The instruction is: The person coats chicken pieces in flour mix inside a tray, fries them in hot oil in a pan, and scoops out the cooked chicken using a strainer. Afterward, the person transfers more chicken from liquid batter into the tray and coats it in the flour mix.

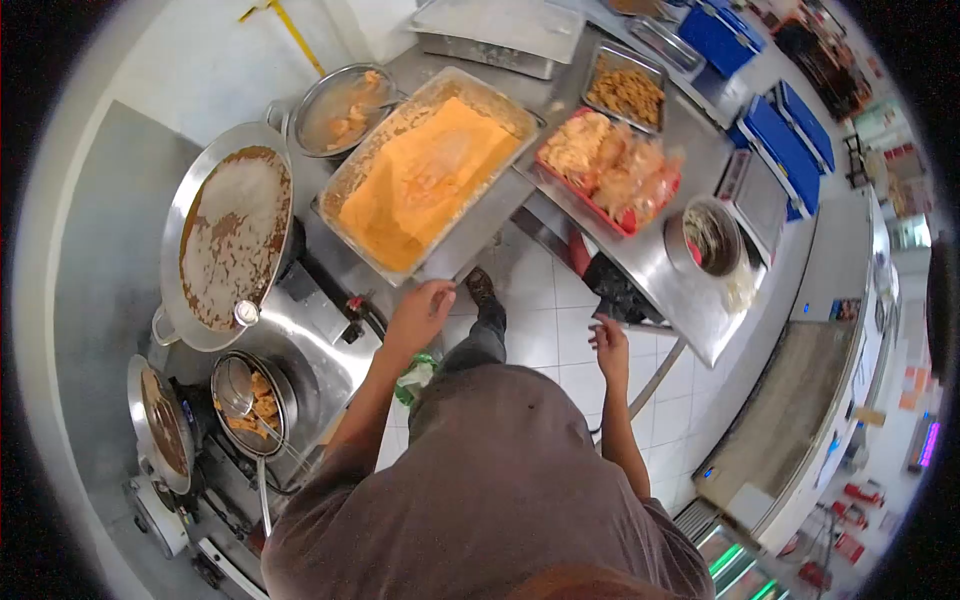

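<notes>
My left hand (424, 312) hangs just below the near corner of a metal tray (328, 222) of orange breading powder (425, 180), its fingers loosely bent with nothing in them. Pale pieces lie partly coated in the middle of the powder. Off to the right, my right hand (610, 345) is held over the floor near the steel table's edge, fingers apart and holding nothing. Left of the tray is a large wok (172, 270) of foamy brown oil. A metal bowl (305, 140) with pieces in liquid stands behind it.
A strainer (235, 385) rests over a pot of fried pieces (265, 408) beside a second wok (140, 400). On the right table (715, 330) are a red tray (560, 178) of bagged meat, a tray of browned pieces (625, 90), and a steel pot (672, 240). Blue containers (780, 150) stand behind.
</notes>
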`<state>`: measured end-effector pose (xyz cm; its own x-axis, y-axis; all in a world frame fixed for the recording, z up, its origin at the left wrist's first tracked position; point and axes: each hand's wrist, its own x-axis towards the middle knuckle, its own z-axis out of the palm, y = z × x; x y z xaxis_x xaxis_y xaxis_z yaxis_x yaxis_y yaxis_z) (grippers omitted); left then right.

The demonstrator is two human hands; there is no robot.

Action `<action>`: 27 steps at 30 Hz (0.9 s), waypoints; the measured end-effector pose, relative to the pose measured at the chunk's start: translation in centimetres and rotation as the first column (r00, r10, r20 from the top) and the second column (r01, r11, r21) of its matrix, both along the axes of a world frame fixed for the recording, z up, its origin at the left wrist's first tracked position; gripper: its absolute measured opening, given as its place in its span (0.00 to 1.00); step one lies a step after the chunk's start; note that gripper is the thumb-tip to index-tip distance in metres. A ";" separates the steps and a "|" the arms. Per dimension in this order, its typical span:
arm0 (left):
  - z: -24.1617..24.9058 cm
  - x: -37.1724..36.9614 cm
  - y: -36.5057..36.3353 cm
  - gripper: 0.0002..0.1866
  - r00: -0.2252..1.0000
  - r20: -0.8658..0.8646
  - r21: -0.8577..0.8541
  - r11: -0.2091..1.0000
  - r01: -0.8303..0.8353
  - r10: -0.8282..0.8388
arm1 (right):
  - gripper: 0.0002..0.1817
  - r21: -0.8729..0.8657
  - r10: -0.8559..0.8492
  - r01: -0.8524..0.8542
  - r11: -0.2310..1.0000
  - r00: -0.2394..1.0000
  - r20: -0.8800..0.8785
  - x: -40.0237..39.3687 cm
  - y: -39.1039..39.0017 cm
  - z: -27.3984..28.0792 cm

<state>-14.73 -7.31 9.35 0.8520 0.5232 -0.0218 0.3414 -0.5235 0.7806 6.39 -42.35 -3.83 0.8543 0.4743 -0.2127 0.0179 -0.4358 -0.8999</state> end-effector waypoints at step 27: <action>-0.7 17.2 15.2 0.18 0.546 -0.032 -0.734 0.351 -0.581 0.837 | 0.10 0.174 0.801 -0.849 0.499 0.529 0.280 16.8 52.9 10.7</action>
